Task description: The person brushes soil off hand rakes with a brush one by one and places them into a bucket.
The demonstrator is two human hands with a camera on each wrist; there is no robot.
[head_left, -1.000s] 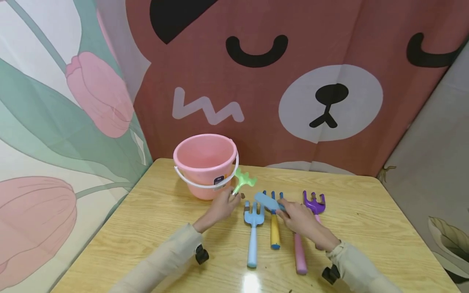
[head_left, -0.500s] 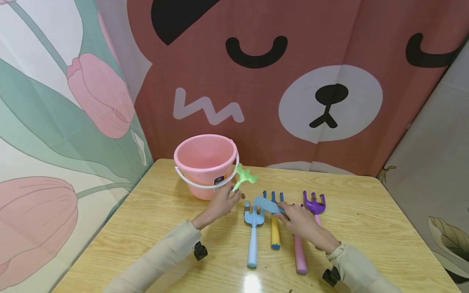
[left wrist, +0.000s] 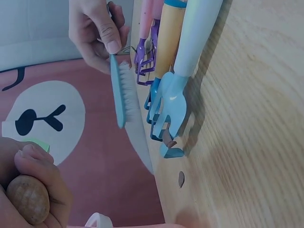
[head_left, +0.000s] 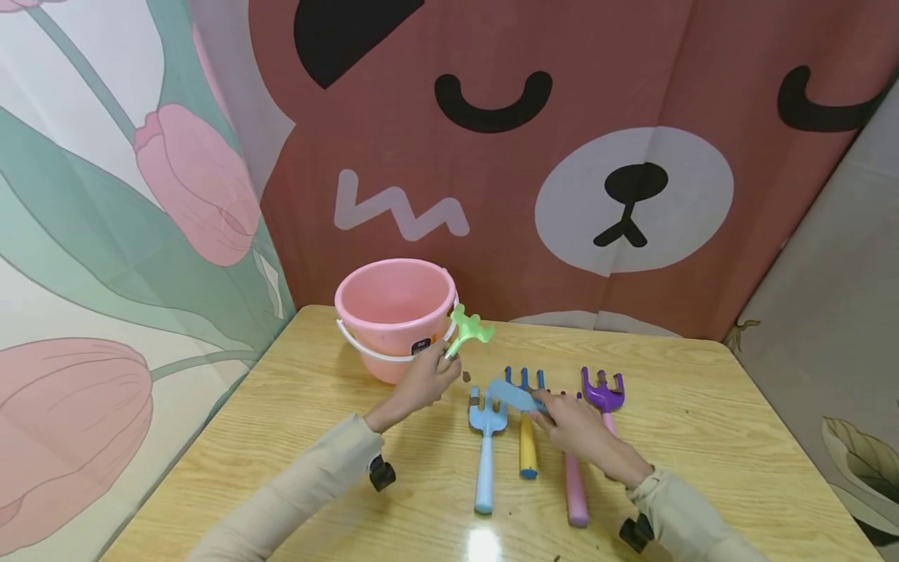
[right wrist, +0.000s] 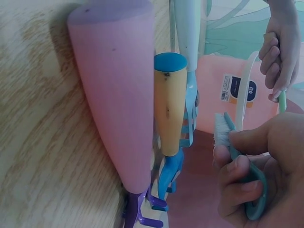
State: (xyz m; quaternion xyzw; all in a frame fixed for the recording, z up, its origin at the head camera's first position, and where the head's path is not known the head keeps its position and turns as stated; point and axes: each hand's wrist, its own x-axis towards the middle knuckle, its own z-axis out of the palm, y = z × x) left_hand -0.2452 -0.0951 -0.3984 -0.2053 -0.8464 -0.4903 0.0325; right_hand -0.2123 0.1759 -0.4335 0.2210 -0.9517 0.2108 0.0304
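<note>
- Nearest lies a toy rake with a fat pink handle (head_left: 576, 492) on the pale wood-grain table (head_left: 702, 445); its purple tines are partly behind the right hand.
- Left of it, a light-blue plastic fork (head_left: 485, 460), a brown flake at its tines, and a blue-headed rake with a yellow handle (head_left: 528, 453) lie side by side.
- The right hand (head_left: 572, 425) is closed, fingers and thumb curled round a light-blue plastic brush with white bristles (head_left: 514, 396), held over the blue and light-blue tines; whether bristles touch tines is hard to tell.
- To the right, a second purple-headed rake (head_left: 602, 396) lies partly behind that wrist.
- The left hand (head_left: 424, 380) is closed round the handle of a small bright-green rake (head_left: 470, 331), head raised beside the bucket.
- A brown crumb (head_left: 467, 376) lies near that hand.
- Farther back stands a pink plastic bucket with a white handle (head_left: 379, 341).
- Behind hangs a reddish-brown bear-face curtain (head_left: 506, 257).
</note>
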